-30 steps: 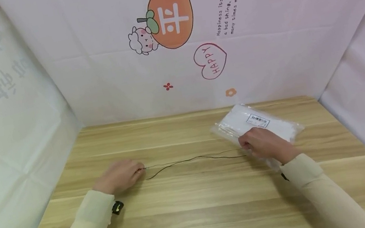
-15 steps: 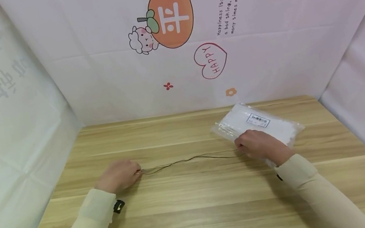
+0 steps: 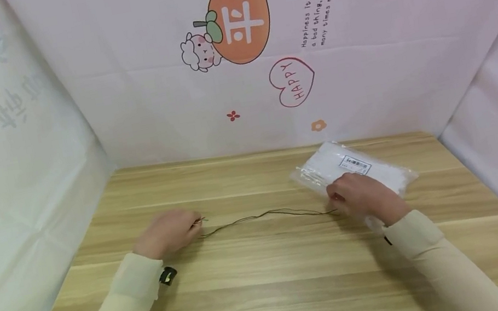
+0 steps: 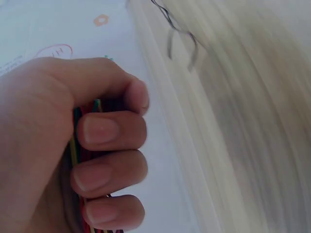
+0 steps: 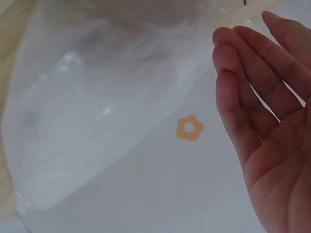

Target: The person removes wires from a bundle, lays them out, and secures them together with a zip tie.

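My left hand (image 3: 169, 231) is curled round a bundle of thin coloured wires (image 4: 86, 155), red, green and yellow in the left wrist view. Short ends of the bundle poke out past its fingertips in the head view. Thin dark wires (image 3: 266, 213) lie along the table between both hands, and their loose ends show apart from the left fingers in the left wrist view. At their other end is my right hand (image 3: 361, 195), over the near edge of a clear plastic package. In the right wrist view its fingers (image 5: 231, 92) are loosely bent, the thumb apart, nothing between them.
The clear plastic package (image 3: 385, 176) with white contents and a barcode label lies at the right of the wooden table (image 3: 262, 286). White printed cloth (image 3: 172, 119) stands along the table's back and both sides.
The left hand has shifted up and right, away from the dark wires' left ends, which now lie loose. The right hand moved slightly left, then back right. The view has shifted slightly.
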### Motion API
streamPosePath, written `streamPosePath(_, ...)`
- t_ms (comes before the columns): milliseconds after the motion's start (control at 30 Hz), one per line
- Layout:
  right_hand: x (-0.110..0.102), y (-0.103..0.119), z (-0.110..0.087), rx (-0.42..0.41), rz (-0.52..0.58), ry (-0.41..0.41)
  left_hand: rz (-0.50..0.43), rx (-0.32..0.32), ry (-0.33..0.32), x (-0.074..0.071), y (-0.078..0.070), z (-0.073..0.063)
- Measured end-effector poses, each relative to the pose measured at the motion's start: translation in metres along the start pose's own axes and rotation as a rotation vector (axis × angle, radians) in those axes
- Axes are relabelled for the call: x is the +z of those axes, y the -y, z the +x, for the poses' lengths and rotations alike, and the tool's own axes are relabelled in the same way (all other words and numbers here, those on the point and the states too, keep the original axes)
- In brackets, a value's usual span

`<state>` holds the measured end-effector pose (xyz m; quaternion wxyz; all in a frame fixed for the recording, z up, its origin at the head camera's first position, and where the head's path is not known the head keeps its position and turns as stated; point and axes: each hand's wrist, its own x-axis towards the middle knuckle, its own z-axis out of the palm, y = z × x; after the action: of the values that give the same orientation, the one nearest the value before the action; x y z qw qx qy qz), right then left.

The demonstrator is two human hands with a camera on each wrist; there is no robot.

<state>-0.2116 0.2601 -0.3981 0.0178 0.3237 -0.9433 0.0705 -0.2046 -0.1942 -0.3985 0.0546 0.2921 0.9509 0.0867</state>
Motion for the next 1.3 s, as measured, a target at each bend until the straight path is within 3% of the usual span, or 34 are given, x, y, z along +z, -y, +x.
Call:
streamPosePath(200,-0.007,0.019,0.007,-0.048,0.035,-0.052,0.056,0.046,-0.039,0.000,-0.019,0.013)
streamPosePath(433,-0.010,0.051,0.022,-0.134,0.078,-0.110,0.052,0.121,-0.091,0.003,-0.047,0.028)
streamPosePath(933,-0.003,0.101,0.052,-0.331,0.065,-0.217,0.034,0.227,-0.070,0.011,-0.088,0.056)
streamPosePath(1100,-0.001,0.107,0.053,-0.338,0.036,-0.243,0.025,0.226,-0.076,0.013,-0.096,0.059)
streamPosePath(1300,-0.002,0.111,0.052,-0.380,-0.046,-0.296,-0.009,0.161,-0.024,0.016,-0.102,0.060)
